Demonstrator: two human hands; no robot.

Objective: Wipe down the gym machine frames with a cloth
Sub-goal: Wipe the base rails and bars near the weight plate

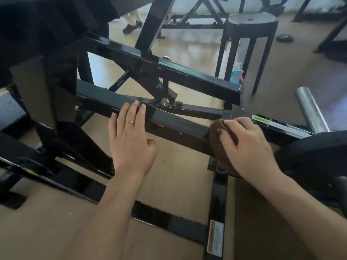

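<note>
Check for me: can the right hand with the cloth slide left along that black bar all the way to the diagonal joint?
Probably not all the way. The bar lies bare beside the cloth gripped by the right hand, but the left hand rests flat on it before the joint and would have to lift.

A single head-worn, wide-angle camera is looking forward and steeply down, close over a black frame bar (178, 126) that is crossing the view's middle. Both forearms are entering from the bottom edge, while a black stool (251, 30) and the floor (169, 184) are receding toward the top.
</note>
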